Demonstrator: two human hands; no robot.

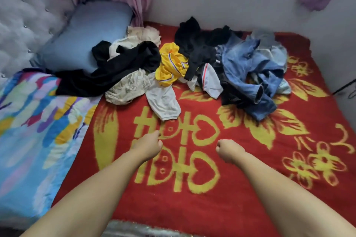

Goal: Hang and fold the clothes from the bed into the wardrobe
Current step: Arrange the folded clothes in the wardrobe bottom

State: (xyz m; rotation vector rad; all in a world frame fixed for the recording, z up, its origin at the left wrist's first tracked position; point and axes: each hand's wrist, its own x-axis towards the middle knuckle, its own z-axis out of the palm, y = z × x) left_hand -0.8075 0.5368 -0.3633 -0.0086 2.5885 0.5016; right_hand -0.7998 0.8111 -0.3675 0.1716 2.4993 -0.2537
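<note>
The clothes (192,67) lie heaped across the far side of the bed (212,208), none yet taken up. The left hand (148,146) and right hand (229,150) are held fisted and empty above the red blanket, short of the heap. Sorting appears not yet begun; next, one garment, probably the near white one (163,102), would need reaching for.

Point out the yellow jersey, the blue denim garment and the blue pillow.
yellow jersey (170,65), head view, on its bunched yellow front.
blue denim garment (244,65), head view, on the light-washed middle panel.
blue pillow (84,34), head view, on its bare centre.
</note>
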